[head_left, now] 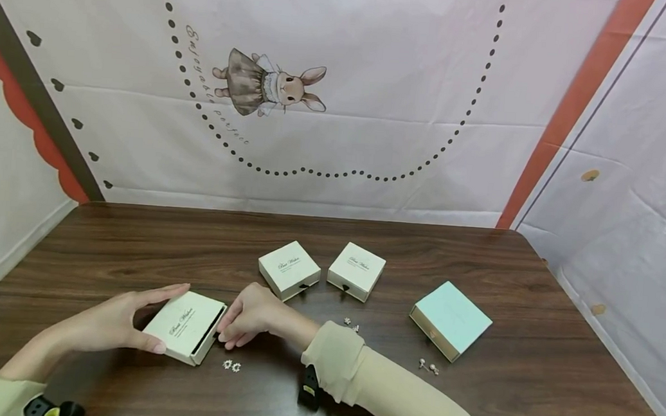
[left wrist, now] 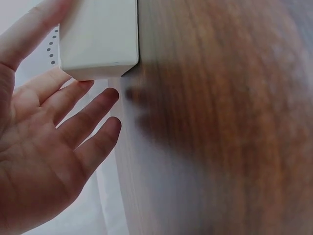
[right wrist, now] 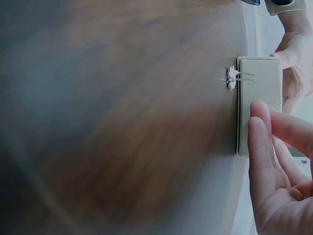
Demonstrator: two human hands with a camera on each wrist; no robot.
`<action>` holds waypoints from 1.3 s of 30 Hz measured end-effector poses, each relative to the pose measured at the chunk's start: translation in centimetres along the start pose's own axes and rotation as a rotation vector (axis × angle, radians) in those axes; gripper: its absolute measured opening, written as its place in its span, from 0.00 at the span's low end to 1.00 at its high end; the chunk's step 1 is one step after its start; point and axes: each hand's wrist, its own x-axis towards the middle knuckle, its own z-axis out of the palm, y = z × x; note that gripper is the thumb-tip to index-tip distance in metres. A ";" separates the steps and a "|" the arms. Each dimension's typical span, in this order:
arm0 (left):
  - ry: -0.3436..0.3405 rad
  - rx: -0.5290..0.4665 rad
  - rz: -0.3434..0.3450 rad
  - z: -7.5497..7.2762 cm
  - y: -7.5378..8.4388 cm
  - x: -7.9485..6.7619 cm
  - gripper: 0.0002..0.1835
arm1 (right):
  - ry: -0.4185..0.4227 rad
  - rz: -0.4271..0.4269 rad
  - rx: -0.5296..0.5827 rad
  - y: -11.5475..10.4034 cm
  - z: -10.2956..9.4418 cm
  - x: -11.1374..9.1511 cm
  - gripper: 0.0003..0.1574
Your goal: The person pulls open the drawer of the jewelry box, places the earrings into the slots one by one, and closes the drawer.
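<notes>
A small white drawer-style gift box [head_left: 182, 324] with "Best Wishes" printed on its lid lies on the table at the left. Its drawer sits slightly out, showing a dark gap along the right edge. My left hand [head_left: 102, 317] holds the sleeve between thumb and fingers; the left wrist view has the lower fingers spread below the box [left wrist: 100, 41]. At the drawer's front, my right hand [head_left: 251, 315] pinches the dark pull tab, mostly hidden by the fingertips. A pair of flower-shaped stud earrings [head_left: 232, 366] lies just in front of the box.
Two more white gift boxes [head_left: 289, 270] stand behind the right hand, dark tabs facing front. A mint-green box [head_left: 451, 319] with a tan side is on the right, earrings with round heads [head_left: 429, 367] before it. Small earrings [head_left: 351, 324] lie beyond the right forearm.
</notes>
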 end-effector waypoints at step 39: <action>0.021 0.057 -0.064 0.0 0.1 0.0 0.49 | -0.035 0.001 0.012 1.5 -1.6 -1.3 0.02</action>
